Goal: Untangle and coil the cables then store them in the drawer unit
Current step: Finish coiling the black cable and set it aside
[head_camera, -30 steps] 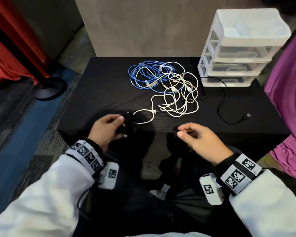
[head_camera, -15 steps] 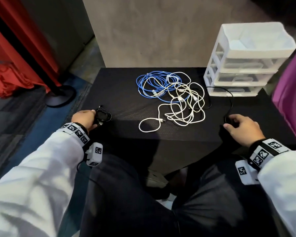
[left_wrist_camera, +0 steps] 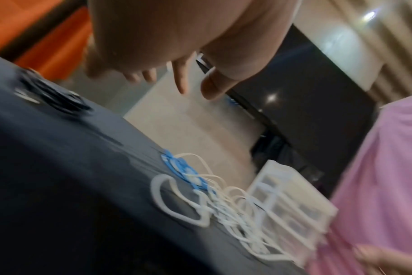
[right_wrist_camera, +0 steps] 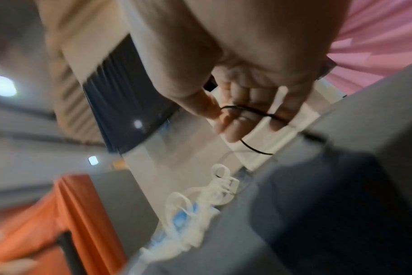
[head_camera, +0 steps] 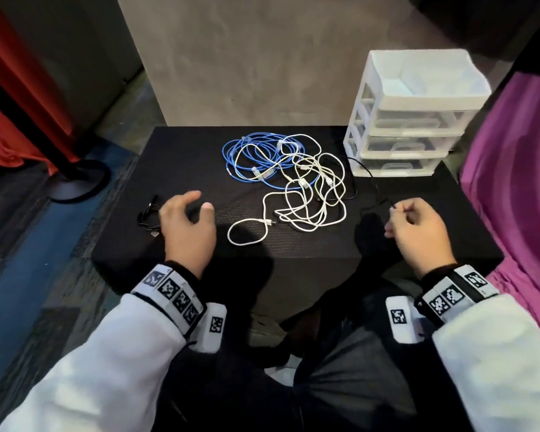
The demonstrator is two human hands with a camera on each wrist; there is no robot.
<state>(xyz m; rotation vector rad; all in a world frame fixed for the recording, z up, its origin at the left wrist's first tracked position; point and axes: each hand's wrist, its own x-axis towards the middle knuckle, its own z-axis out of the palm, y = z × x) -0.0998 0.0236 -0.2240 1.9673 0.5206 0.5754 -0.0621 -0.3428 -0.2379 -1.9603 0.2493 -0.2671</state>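
Observation:
A coiled black cable [head_camera: 148,217] [left_wrist_camera: 53,97] lies on the black table [head_camera: 181,157] near its left edge. My left hand [head_camera: 189,221] [left_wrist_camera: 179,74] hovers just right of it, fingers relaxed, holding nothing. My right hand [head_camera: 413,227] [right_wrist_camera: 245,113] pinches a thin black cable [head_camera: 373,205] [right_wrist_camera: 249,110] between thumb and fingers; it trails back toward the white drawer unit [head_camera: 412,116]. A tangle of white cables [head_camera: 309,194] and a blue cable [head_camera: 250,157] lies mid-table. All drawers look closed.
Purple fabric [head_camera: 518,182] hangs close at the right of the table. A red curtain [head_camera: 13,88] and a black stand base [head_camera: 78,179] are on the floor to the left. My dark-trousered legs [head_camera: 293,385] sit below the table's front edge.
My left hand has let go of the coiled black cable at the table's left and moved right. My right hand has lifted the loose black cable's end off the table.

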